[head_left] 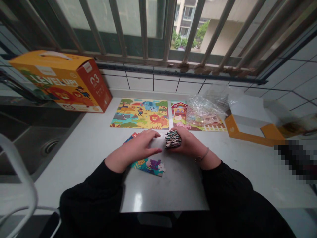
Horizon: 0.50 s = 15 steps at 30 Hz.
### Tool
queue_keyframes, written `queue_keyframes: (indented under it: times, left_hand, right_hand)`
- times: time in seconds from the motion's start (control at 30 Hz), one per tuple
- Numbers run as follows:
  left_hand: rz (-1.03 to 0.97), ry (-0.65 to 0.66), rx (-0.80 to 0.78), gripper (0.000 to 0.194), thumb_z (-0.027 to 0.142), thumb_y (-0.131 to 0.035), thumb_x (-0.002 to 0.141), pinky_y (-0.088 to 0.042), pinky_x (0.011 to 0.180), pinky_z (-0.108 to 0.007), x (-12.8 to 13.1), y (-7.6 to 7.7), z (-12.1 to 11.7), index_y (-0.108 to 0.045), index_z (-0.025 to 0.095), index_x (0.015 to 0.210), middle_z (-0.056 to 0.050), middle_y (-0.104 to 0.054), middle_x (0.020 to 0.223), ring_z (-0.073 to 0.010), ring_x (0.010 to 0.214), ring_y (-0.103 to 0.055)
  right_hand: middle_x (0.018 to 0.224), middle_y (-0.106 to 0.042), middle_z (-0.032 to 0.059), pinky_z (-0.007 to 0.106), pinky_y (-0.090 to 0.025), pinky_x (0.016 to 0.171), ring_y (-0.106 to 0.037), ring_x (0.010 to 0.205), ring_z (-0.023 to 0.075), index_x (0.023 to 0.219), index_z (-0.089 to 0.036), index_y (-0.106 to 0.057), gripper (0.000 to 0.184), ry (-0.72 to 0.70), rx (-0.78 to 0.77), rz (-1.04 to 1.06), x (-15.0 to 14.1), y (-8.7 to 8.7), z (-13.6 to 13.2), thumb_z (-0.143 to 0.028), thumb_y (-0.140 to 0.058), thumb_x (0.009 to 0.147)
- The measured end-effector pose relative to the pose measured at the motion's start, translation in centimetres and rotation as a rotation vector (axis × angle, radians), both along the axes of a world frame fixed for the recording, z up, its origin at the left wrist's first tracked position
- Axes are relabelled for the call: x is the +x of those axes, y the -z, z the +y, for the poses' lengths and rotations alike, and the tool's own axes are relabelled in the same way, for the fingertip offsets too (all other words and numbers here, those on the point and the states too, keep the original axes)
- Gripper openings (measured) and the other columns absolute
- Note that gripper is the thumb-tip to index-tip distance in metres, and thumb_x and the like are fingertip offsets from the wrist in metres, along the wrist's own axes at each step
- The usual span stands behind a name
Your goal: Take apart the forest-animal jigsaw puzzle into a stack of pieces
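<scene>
A stack of thin pieces (173, 138) sits over the worktop (237, 172), clasped in the right hand's (189, 142) fingers. Facing it, the left hand's (138, 143) fingers are parted, empty, near colourful puzzle pieces (151, 166). Beyond lies an animal picture (141, 114).

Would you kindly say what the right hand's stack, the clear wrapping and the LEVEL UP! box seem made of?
Stack: probably cardboard, from its thin layered edges; finish unclear.
Clear wrapping: likely glossy plastic film, see-through with crinkled highlights.
LEVEL UP! box: seemingly printed cardboard, perhaps matte, with straight folded edges.
</scene>
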State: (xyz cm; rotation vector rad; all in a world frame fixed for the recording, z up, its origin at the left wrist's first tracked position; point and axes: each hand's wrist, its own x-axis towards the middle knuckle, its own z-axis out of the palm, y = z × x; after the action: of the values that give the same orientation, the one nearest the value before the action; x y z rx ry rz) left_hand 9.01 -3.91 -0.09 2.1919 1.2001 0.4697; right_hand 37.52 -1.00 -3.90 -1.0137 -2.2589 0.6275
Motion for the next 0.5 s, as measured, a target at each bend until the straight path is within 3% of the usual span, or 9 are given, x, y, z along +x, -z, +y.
queue_keyframes:
  times: [0.1,0.17,0.23,0.4,0.5]
  left_hand:
    - [0.122,0.195,-0.022,0.081,0.046,-0.105,0.064,-0.051,0.113,-0.045,-1.0,-0.9,-1.2,-0.07,0.029,0.134,-0.01,-0.067,0.141,-0.035,0.134,-0.061]
    - [0.191,0.283,0.005,0.084,0.044,-0.11,0.055,-0.05,0.113,-0.047,-0.7,-0.9,-2.1,-0.073,0.03,0.129,-0.011,-0.063,0.149,-0.0377,0.137,-0.059]
    - [0.255,0.301,0.05,0.075,0.04,-0.11,0.057,-0.051,0.109,-0.047,0.2,-0.5,-2.7,-0.075,0.03,0.121,-0.01,-0.063,0.147,-0.0376,0.132,-0.061]
    - [0.305,0.242,0.123,0.04,0.033,-0.099,0.078,-0.051,0.095,-0.043,1.6,0.6,-2.7,-0.076,0.03,0.11,-0.006,-0.069,0.126,-0.0317,0.115,-0.064]
    - [0.291,0.185,0.142,0.036,0.033,-0.095,0.084,-0.05,0.091,-0.041,1.6,0.8,-2.3,-0.075,0.031,0.114,-0.005,-0.069,0.125,-0.0307,0.114,-0.064]
  right_hand:
    - [0.119,-0.071,0.0123,0.049,-0.056,0.095,-0.067,0.108,0.0337,0.126,-0.023,-0.062,0.074,0.095,0.069,0.013,0.1,-0.6,0.0,-0.044,-0.103,0.069]
    - [0.118,-0.071,0.0126,0.05,-0.055,0.095,-0.066,0.108,0.0345,0.126,-0.023,-0.062,0.074,0.132,0.079,0.007,0.1,-0.6,0.1,-0.045,-0.103,0.068]
    - [0.116,-0.07,0.0116,0.049,-0.056,0.094,-0.066,0.107,0.0338,0.124,-0.023,-0.063,0.071,0.126,0.047,-0.017,0.1,-0.4,0.1,-0.042,-0.102,0.068]
    - [0.116,-0.071,0.0104,0.05,-0.055,0.097,-0.066,0.108,0.0328,0.121,-0.024,-0.064,0.065,0.137,0.024,-0.043,0.2,-0.1,0.3,-0.04,-0.101,0.069]
    - [0.119,-0.071,0.0121,0.051,-0.055,0.098,-0.067,0.11,0.034,0.126,-0.023,-0.063,0.073,0.164,0.032,-0.011,0.3,-0.2,0.3,-0.042,-0.102,0.067]
